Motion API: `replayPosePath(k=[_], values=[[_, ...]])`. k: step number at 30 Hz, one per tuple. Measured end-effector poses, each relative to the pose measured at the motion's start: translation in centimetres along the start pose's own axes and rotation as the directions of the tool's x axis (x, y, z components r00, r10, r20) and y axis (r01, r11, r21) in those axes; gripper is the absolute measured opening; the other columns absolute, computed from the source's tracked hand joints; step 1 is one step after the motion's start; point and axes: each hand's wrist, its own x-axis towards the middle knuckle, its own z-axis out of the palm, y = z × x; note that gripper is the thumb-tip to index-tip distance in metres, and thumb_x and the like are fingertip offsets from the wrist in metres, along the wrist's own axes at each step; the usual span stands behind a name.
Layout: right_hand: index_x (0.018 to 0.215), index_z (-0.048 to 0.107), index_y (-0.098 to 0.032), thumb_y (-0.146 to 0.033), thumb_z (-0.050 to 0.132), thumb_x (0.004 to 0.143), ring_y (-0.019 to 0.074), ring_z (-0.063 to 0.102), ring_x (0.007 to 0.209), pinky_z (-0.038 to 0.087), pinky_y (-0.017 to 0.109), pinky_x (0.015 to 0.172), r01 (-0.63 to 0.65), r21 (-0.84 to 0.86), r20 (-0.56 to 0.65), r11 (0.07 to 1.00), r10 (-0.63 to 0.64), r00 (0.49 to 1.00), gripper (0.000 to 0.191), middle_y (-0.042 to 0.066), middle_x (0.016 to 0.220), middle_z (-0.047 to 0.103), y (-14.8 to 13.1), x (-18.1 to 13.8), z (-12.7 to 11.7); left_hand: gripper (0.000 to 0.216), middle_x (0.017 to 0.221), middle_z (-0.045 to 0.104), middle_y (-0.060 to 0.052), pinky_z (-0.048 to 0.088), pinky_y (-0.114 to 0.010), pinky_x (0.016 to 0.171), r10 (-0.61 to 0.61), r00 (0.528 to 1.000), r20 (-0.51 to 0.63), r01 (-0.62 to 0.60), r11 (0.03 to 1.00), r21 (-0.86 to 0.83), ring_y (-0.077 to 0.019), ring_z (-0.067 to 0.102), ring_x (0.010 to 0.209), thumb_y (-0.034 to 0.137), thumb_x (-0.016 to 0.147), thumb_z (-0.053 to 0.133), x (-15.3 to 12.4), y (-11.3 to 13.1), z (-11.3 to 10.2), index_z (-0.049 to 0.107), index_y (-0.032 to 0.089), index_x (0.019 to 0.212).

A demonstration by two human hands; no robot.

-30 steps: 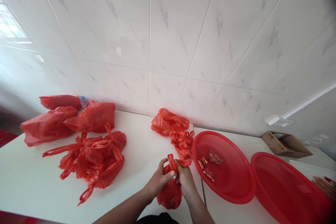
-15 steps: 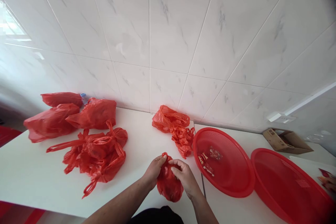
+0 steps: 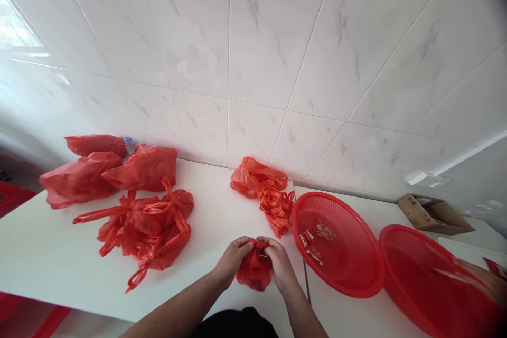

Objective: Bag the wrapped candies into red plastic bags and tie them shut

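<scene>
Pale lettering is carried by the small packets point(image 3: 312, 250) lying in the nearer red plastic basket point(image 3: 366, 261), but it is too small to be read, and their exact number cannot be made out. Dark printing is also shown on the open cardboard box point(image 3: 422, 217), likewise unreadable.

One small red plastic bag point(image 3: 255, 274) is held low in the centre, close in front of the person's dark clothing. Its gathered top is pinched between the fingertips of the left hand point(image 3: 233, 261) and of the right hand point(image 3: 279, 262), which are brought almost together.

Two red baskets are counted in all; the second basket point(image 3: 407, 274) is placed just to the right of the first, and a co-worker's hand point(image 3: 479, 280), blurred, is seen over it. Two crumpled red bunches are set on the white tabletop point(image 3: 216, 206) near the wall: a looser bag point(image 3: 253, 177) and a tighter wad point(image 3: 276, 211). At the left, three larger red bags point(image 3: 144, 169) are grouped behind a heap of knotted red bags point(image 3: 146, 229), whose count is hidden by overlap. One blue-capped bottle point(image 3: 128, 143) is partly covered.
</scene>
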Motion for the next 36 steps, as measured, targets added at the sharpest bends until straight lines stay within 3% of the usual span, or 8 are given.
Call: replayPosePath(k=[3,7,12,18,21,27,32,36], values=[[0.087,0.065,-0.018,-0.028,0.068,0.070,0.0167,0.064,0.076,0.049,0.029,0.074,-0.031,0.262,0.005,0.964,0.031,0.999,0.020,0.004,0.082,0.071,0.3,0.2,-0.3,0.030,0.072,0.070,-0.002,0.047,-0.028,0.067,-0.010,0.999,-0.051,0.009,1.000,-0.021,-0.0155,0.062,0.065,0.044,0.073,0.069,0.2,-0.1,-0.5,0.064,0.016,0.079],[0.095,0.056,-0.023,-0.025,0.076,0.063,0.0145,0.061,0.066,0.048,0.028,0.066,-0.061,0.375,-0.078,0.925,0.096,0.992,0.038,-0.003,0.070,0.067,1.8,0.6,-0.7,0.031,0.071,0.069,-0.002,0.047,-0.029,0.068,-0.014,0.995,-0.101,0.013,1.000,-0.014,-0.0161,0.062,0.066,0.046,0.072,0.069,0.1,-0.9,-0.9,0.063,0.016,0.077],[0.103,0.051,-0.024,-0.018,0.072,0.061,0.0125,0.058,0.066,0.047,0.026,0.066,0.036,0.193,-0.127,0.981,-0.011,0.992,0.047,-0.005,0.073,0.062,1.9,-0.2,-0.2,0.026,0.075,0.070,-0.003,0.049,-0.031,0.071,-0.038,0.993,-0.114,0.043,0.998,0.043,-0.0173,0.064,0.070,0.039,0.071,0.067,-0.2,-1.3,-1.3,0.062,0.017,0.085],[0.100,0.054,-0.023,-0.027,0.068,0.068,0.0127,0.056,0.068,0.047,0.027,0.068,0.148,-0.062,-0.169,0.987,-0.156,0.973,0.035,-0.005,0.071,0.058,0.5,-0.5,-0.2,0.014,0.066,0.061,0.003,0.044,-0.027,0.062,0.065,0.972,-0.224,-0.017,0.977,0.212,-0.0139,0.055,0.061,0.033,0.071,0.059,-0.1,-0.4,-1.8,0.053,0.021,0.073],[0.101,0.054,-0.023,-0.028,0.068,0.064,0.0159,0.060,0.074,0.050,0.030,0.071,0.082,-0.023,-0.294,0.996,-0.085,0.952,0.040,-0.002,0.078,0.062,1.8,0.3,-2.5,0.014,0.070,0.059,0.003,0.042,-0.026,0.067,0.136,0.935,-0.328,-0.036,0.955,0.294,-0.0141,0.054,0.069,0.033,0.069,0.057,0.0,0.1,-3.2,0.051,0.021,0.068],[0.087,0.054,-0.023,-0.025,0.065,0.052,0.0147,0.058,0.071,0.051,0.030,0.068,-0.007,0.050,-0.572,0.999,0.034,0.819,0.037,-0.001,0.080,0.061,6.6,0.9,-7.1,0.022,0.071,0.057,0.001,0.041,-0.029,0.065,0.102,0.868,-0.486,0.111,0.914,0.389,-0.0190,0.056,0.077,0.042,0.066,0.055,-1.0,-0.7,-7.8,0.045,0.022,0.066],[0.088,0.060,-0.022,-0.034,0.072,0.054,0.0156,0.060,0.078,0.050,0.029,0.071,-0.057,0.016,-0.476,0.998,0.057,0.877,0.038,0.000,0.087,0.064,7.6,-0.2,-8.9,0.018,0.083,0.065,-0.006,0.048,-0.036,0.072,0.109,0.902,-0.418,0.123,0.862,0.491,-0.0233,0.061,0.084,0.032,0.066,0.055,-1.1,-0.9,-8.8,0.058,0.020,0.078],[0.104,0.061,-0.028,-0.055,0.072,0.060,0.0224,0.061,0.105,0.049,0.033,0.080,-0.224,-0.105,-0.304,0.969,0.183,0.935,0.053,0.003,0.112,0.066,8.0,-0.9,-9.8,0.059,0.125,0.060,-0.009,0.041,-0.036,0.100,0.253,0.920,-0.298,-0.024,0.798,0.603,-0.0250,0.053,0.116,0.020,0.058,0.063,-0.8,-0.6,-7.6,0.060,0.023,0.117]])
